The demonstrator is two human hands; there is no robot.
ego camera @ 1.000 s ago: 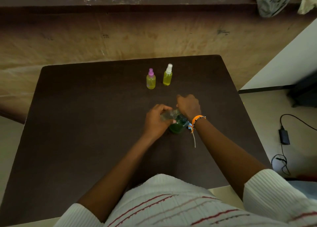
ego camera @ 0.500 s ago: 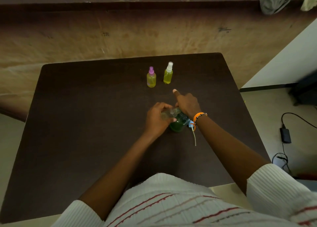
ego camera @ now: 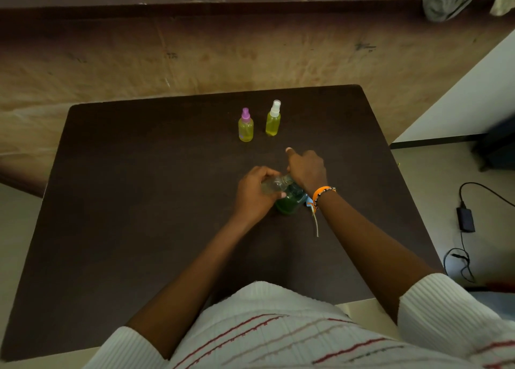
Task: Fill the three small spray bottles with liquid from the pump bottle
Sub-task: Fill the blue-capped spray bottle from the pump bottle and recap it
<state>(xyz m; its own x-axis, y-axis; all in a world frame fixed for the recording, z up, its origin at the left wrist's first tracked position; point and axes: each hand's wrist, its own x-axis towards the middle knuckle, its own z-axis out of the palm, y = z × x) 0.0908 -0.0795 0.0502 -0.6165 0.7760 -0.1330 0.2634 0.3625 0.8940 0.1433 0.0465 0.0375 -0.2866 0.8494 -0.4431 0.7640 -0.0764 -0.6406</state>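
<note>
Two down, one in hand, by the look of it. At the far side of the desk (ego camera: 139, 201) stand two small spray bottles, upright and near each other: the purple-capped bottle (ego camera: 245, 127) and the white-capped bottle (ego camera: 273, 120), both showing yellow liquid well up their bodies and both capped. I'd call those finished.

Nearer the person, the action. The left hand (ego camera: 252, 194) has its grip wrapped around the clear bottle (ego camera: 274, 184), tilted over, mouth toward the pump bottle (ego camera: 289, 201). That one stands on the desk, green liquid inside. The right hand (ego camera: 308, 169) sits on top of it, fingers curled over the pump head, one finger pointing away; whether it's pressing, I can't tell.

The clear bottle looks almost empty, so the third fill seems barely begun. Its cap isn't visible anywhere.
</note>
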